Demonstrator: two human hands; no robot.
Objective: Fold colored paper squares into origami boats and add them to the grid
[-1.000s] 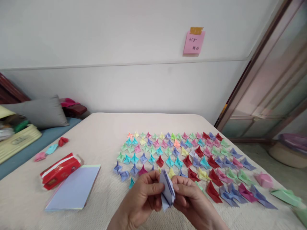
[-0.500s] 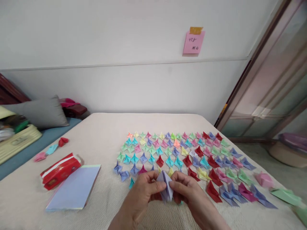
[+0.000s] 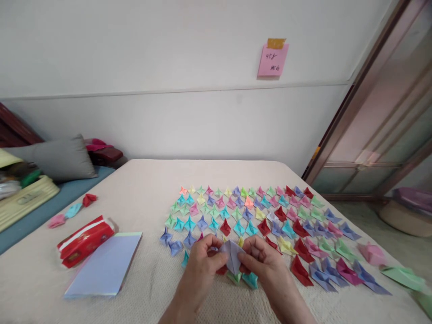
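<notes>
A small piece of folded lavender origami paper (image 3: 232, 257) is held up over the table's near middle, a crease running down its centre. My left hand (image 3: 206, 257) pinches its left side between thumb and fingers. On its right side, my right hand (image 3: 259, 258) grips it the same way. Just below and behind the hands lie a folded cyan paper piece (image 3: 250, 280) and a green one (image 3: 234, 277). Rows of small folded paper pieces in many colours, such as a dark red one (image 3: 225, 227), spread beyond and to the right; my hands hide some.
Left on the cream-covered table (image 3: 151, 180) are a stack of lavender paper sheets (image 3: 104, 265), a red tissue pack (image 3: 86, 240) and a few folded pieces, one cyan (image 3: 73, 210). A pink note (image 3: 272, 60) is taped to the wall. A grey cushion (image 3: 64, 157) lies far left.
The lavender paper has turned from a narrow edge-on view to a flatter, wider face. My hands have shifted slightly, and the green and cyan pieces below them now show more.
</notes>
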